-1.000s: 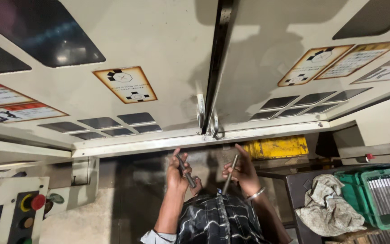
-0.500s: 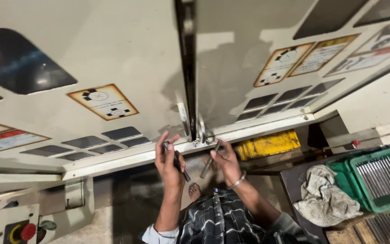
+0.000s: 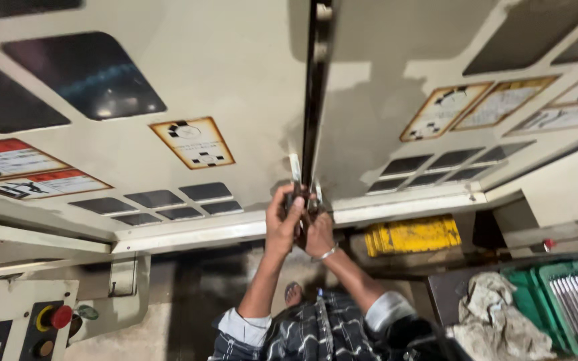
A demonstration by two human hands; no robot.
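Observation:
Both hands are raised together at the metal latch [image 3: 296, 175], which sits at the bottom of the dark seam [image 3: 314, 100] between two cream machine doors. My left hand [image 3: 281, 226] is closed around a small dark tool and presses against the latch. My right hand [image 3: 318, 235], with a metal bangle on its wrist, touches the left hand just below the latch. Its fingers curl on a thin metal tool that is mostly hidden. My checked shirt sleeves show at the bottom of the view.
A yellow block [image 3: 413, 235] lies under the right door's lower edge. At the lower right stand a green crate of metal rods [image 3: 573, 301] and a crumpled rag [image 3: 496, 317]. A control panel with a red button [image 3: 60, 316] is at the lower left. Diagram labels and dark windows cover the doors.
Both hands have risen from below the door edge up to the latch and closed in on each other. The view has shifted, and the seam is now near the centre.

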